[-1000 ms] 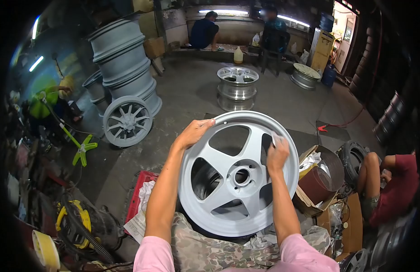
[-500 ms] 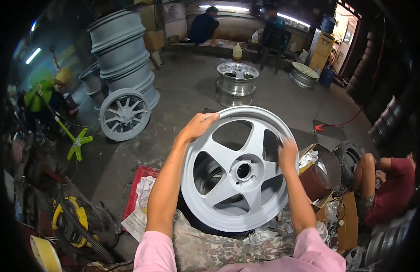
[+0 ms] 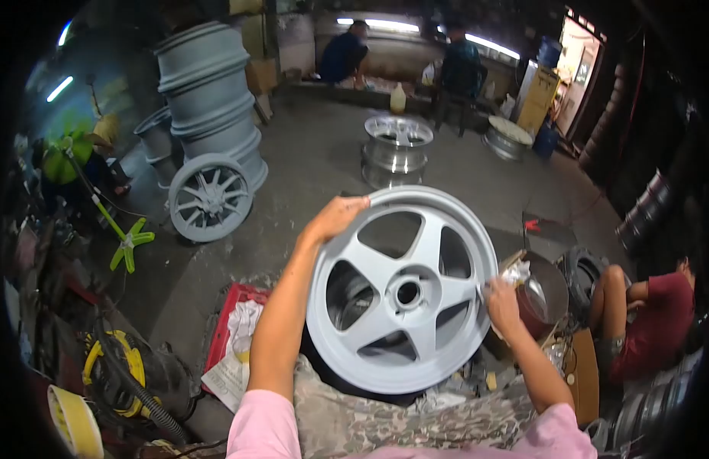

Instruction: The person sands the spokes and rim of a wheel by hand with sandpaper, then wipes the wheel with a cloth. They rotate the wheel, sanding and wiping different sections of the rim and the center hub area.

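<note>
A light grey five-spoke wheel rim (image 3: 354,321) stands tilted in front of me, above my camouflage-covered lap. My left hand (image 3: 341,217) grips its upper left edge, thumb and fingers closed over the lip. At the right edge of the rim is my right hand (image 3: 504,307), its fingers bent together against the inner lip beside a spoke end. Whatever may be between those fingers is too small to make out. Dark openings between the spokes show part of a tyre-like shape behind the rim.
Polished rims (image 3: 394,157) are stacked ahead. Left are a tall stack of grey rims (image 3: 209,99), a leaning multi-spoke rim (image 3: 211,197), a green fan (image 3: 128,243) and a yellow-black vacuum (image 3: 133,371). A red crate (image 3: 230,317) sits nearby. A person in maroon (image 3: 660,321) crouches right.
My right hand has moved down and outward along the rim's right side. The rim has shifted slightly downward, while my left hand keeps its hold on the upper left edge.
</note>
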